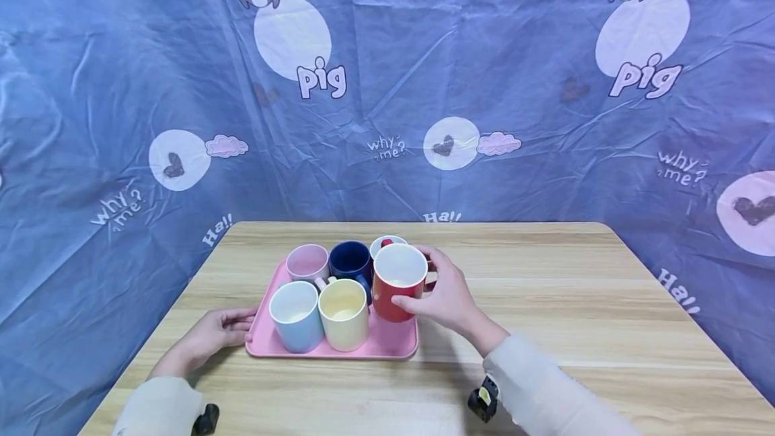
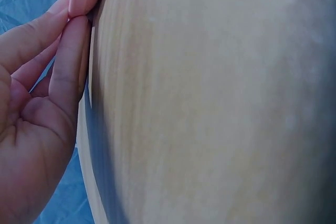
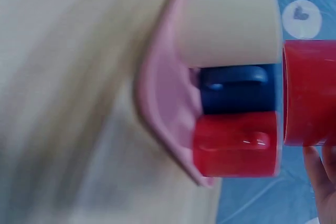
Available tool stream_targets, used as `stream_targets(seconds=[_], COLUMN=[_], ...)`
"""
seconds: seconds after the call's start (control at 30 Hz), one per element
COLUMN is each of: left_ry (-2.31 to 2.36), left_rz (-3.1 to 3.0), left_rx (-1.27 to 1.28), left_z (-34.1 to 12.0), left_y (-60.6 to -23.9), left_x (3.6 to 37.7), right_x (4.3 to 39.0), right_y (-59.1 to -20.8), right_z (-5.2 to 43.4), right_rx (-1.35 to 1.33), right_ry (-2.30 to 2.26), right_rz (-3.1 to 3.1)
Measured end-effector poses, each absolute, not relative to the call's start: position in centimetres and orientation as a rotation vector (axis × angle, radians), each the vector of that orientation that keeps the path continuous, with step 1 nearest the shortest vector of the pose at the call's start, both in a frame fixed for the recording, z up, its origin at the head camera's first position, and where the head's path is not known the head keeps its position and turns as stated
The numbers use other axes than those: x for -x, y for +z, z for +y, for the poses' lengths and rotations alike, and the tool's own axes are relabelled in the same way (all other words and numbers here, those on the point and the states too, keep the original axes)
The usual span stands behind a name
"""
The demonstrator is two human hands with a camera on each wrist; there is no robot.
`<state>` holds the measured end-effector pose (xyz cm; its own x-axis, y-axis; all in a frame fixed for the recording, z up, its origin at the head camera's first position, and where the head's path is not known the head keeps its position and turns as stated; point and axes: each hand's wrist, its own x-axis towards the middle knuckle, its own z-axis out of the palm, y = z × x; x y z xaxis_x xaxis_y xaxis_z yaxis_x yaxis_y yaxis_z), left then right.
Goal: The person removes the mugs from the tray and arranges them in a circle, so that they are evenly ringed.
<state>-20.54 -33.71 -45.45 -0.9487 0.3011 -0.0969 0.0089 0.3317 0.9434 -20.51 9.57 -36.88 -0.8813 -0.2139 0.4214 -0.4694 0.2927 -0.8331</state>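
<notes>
Red mug [image 1: 397, 281] sits in the right hand [image 1: 445, 298]'s curled grip, just above the pink tray [image 1: 387, 347]; left hand [image 1: 214, 332] steadies the rim, fingers relaxed. Risk: clipping the neighbouring yellow mug [image 1: 344, 313], toppling it.

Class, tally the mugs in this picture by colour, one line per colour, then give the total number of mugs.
Pink mug: 1
Dark blue mug: 1
Light blue mug: 1
Pale yellow mug: 1
Red mugs: 2, one held by the right hand, one behind it
Total: 6 mugs
</notes>
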Motion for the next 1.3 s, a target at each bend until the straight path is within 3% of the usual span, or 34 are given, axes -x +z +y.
stream_targets(seconds=[0.17, 0.3, 0.57, 1.3], left_ry=[1.663, 1.654, 1.630, 1.663], left_rz=[2.340, 2.346, 2.368, 2.338], left_rx=[-0.283, -0.267, -0.244, -0.262], left_z=[-33.7, -33.7, -33.6, -33.6], left_y=[-45.3, -45.3, -45.3, -45.2], left_x=[20.5, 20.4, 20.4, 20.4], right_x=[19.3, 20.0, 24.1, 29.0], right_y=[-32.2, -30.8, -31.7, -35.2], right_z=[9.6, 10.3, 12.8, 19.1], right_rx=[-0.640, -0.627, -0.539, -0.172], right_ry=[1.586, 1.556, 1.459, 1.259], right_rz=[-2.295, -2.279, -2.259, -2.337])
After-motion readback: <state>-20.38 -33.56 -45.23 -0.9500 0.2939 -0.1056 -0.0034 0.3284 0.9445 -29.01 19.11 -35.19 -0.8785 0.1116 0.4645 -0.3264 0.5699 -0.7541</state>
